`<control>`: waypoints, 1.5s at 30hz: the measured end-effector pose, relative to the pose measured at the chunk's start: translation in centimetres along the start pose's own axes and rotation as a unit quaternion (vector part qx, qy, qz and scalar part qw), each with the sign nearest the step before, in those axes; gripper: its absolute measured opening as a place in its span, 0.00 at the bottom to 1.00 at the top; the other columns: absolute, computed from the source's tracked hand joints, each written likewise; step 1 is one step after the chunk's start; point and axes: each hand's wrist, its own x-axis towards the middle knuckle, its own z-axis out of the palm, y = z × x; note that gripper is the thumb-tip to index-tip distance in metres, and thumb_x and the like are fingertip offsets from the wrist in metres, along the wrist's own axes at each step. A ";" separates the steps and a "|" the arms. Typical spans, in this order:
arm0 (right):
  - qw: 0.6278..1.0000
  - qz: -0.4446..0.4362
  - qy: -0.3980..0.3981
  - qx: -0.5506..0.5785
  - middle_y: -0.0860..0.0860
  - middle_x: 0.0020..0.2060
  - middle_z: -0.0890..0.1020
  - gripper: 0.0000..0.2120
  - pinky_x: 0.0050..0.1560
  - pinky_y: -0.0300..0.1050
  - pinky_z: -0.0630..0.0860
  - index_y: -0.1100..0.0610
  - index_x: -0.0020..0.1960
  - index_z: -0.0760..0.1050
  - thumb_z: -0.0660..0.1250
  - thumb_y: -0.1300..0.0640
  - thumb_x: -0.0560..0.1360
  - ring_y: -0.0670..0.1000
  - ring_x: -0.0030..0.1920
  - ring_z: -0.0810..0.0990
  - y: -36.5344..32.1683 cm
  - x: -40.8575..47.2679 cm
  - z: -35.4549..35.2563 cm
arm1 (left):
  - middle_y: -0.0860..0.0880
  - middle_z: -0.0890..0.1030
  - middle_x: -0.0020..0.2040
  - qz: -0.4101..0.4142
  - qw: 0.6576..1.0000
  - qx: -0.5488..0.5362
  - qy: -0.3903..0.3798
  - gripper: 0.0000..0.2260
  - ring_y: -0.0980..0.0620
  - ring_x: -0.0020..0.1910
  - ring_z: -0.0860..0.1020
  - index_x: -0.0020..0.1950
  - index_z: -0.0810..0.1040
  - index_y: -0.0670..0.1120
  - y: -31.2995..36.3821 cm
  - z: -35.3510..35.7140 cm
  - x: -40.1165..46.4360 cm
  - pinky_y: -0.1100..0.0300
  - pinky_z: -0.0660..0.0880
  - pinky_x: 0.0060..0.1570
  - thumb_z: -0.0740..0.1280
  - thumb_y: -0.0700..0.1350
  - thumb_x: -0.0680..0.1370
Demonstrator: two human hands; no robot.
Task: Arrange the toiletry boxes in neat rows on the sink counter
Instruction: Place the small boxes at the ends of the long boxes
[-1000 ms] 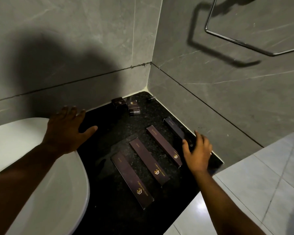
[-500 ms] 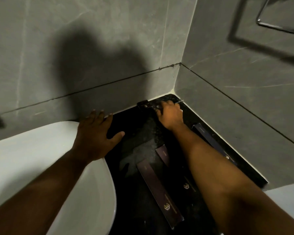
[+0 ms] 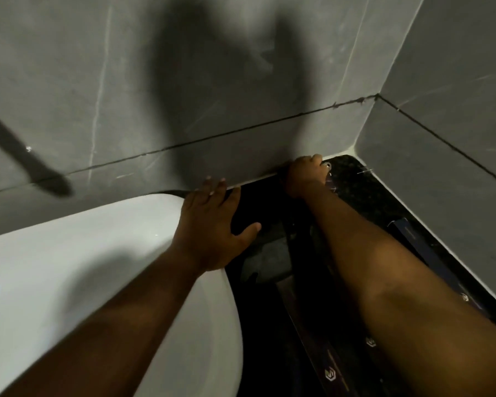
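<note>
Right hand (image 3: pixel 305 174) curling closed over something unseen in back corner, left hand (image 3: pixel 212 224) bracing open-palmed on white ceramic basin (image 3: pixel 69 267), apparently steadying reach.

The right forearm (image 3: pixel 398 267) hides most long boxes (image 3: pixel 331 365) — small corner boxes unseen behind the right hand (image 3: pixel 305 176).

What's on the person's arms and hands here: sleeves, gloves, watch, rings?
Nothing worn that shows. Both forearms are bare to the frame edge, with no sleeves, gloves, watch or wristband. The left hand has no visible ring, and short pale nails show on its fingertips. The right hand is small and dim; rings cannot be judged.
</note>
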 end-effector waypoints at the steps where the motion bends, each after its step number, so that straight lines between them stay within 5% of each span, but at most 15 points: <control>1: 1.000 -0.026 -0.007 0.004 0.57 0.64 0.71 0.24 0.62 0.61 0.65 0.51 0.66 0.69 0.63 0.43 0.72 0.63 0.64 0.65 -0.2 -0.2 0.1 | 0.38 0.67 0.72 0.000 1.000 -0.001 0.001 0.37 0.38 0.74 0.59 0.72 0.66 0.44 0.0 0.0 0.0 0.42 0.59 0.68 0.51 0.68 0.72; 7: 0.967 -0.249 -0.056 0.023 0.53 0.67 0.68 0.29 0.57 0.57 0.71 0.48 0.67 0.67 0.66 0.48 0.67 0.65 0.60 0.68 0.1 -6.5 1.6 | 0.40 0.60 0.76 -0.006 1.000 -0.009 -0.017 0.40 0.40 0.76 0.52 0.75 0.58 0.46 -0.2 0.0 0.1 0.44 0.51 0.72 0.46 0.70 0.70; 11: 0.983 -0.147 -0.041 0.102 0.57 0.67 0.69 0.38 0.62 0.56 0.70 0.49 0.71 0.62 0.67 0.39 0.64 0.64 0.64 0.67 1.0 -10.2 1.9 | 0.42 0.56 0.77 -0.007 0.999 -0.024 -0.037 0.42 0.42 0.76 0.48 0.76 0.54 0.48 -0.3 0.0 0.1 0.44 0.48 0.73 0.42 0.71 0.68; 15: 0.990 -0.079 -0.040 0.113 0.58 0.59 0.74 0.40 0.59 0.55 0.72 0.51 0.62 0.73 0.58 0.27 0.59 0.63 0.61 0.71 -0.9 -11.5 2.4 | 0.42 0.53 0.78 -0.013 0.999 -0.023 -0.042 0.43 0.42 0.76 0.46 0.76 0.52 0.49 -0.4 0.2 -0.1 0.44 0.46 0.73 0.42 0.72 0.67; 19: 0.982 -0.111 -0.069 0.135 0.59 0.59 0.72 0.27 0.60 0.56 0.72 0.54 0.62 0.73 0.69 0.44 0.65 0.64 0.61 0.69 -1.6 -12.2 2.7 | 0.42 0.51 0.78 -0.013 0.998 -0.027 -0.057 0.41 0.43 0.77 0.44 0.77 0.50 0.49 -0.3 0.0 -0.1 0.45 0.43 0.73 0.45 0.71 0.69; 25: 0.967 -0.158 -0.160 0.119 0.57 0.61 0.66 0.34 0.65 0.49 0.69 0.45 0.69 0.67 0.72 0.56 0.65 0.63 0.62 0.67 -0.1 -13.8 1.7 | 0.42 0.50 0.78 -0.012 0.998 -0.023 -0.049 0.40 0.43 0.77 0.44 0.77 0.49 0.49 -0.4 0.3 0.0 0.46 0.43 0.73 0.46 0.70 0.70; 45: 0.955 -0.176 -0.170 0.167 0.55 0.67 0.65 0.39 0.69 0.50 0.64 0.45 0.72 0.62 0.73 0.55 0.64 0.60 0.67 0.62 1.4 -15.1 2.4 | 0.42 0.51 0.78 -0.009 0.998 -0.024 -0.050 0.41 0.43 0.76 0.44 0.77 0.50 0.48 -0.3 0.1 -0.1 0.46 0.43 0.73 0.45 0.71 0.70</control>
